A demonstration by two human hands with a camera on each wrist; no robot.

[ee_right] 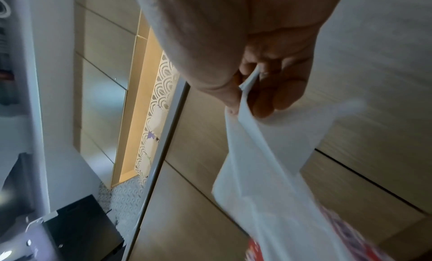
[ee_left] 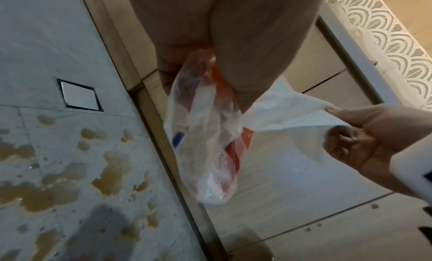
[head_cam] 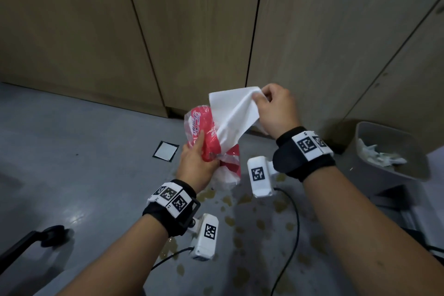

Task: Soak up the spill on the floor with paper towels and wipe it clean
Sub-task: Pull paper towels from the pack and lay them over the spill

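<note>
Paper-towel pack (head_cam: 204, 137): red and white plastic wrap, white script lettering, one blue mark seen from left wrist. Paper towel (head_cam: 234, 115): plain white. Spill (head_cam: 242, 230): yellowish-brown blotches. Floor (head_cam: 84, 151): grey, faintly speckled. Cabinet doors (head_cam: 192, 31): light wood grain. Bin (head_cam: 394, 151): grey. Wristbands (head_cam: 173, 204): black, with black-and-white square markers.

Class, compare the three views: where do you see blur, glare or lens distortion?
Head view: cabinet seams bow outward, and glare sits on the floor at lower left. Left wrist view: fairly sharp on the spill. Right wrist view: motion blur smears the paper towel and the red packet.
</note>
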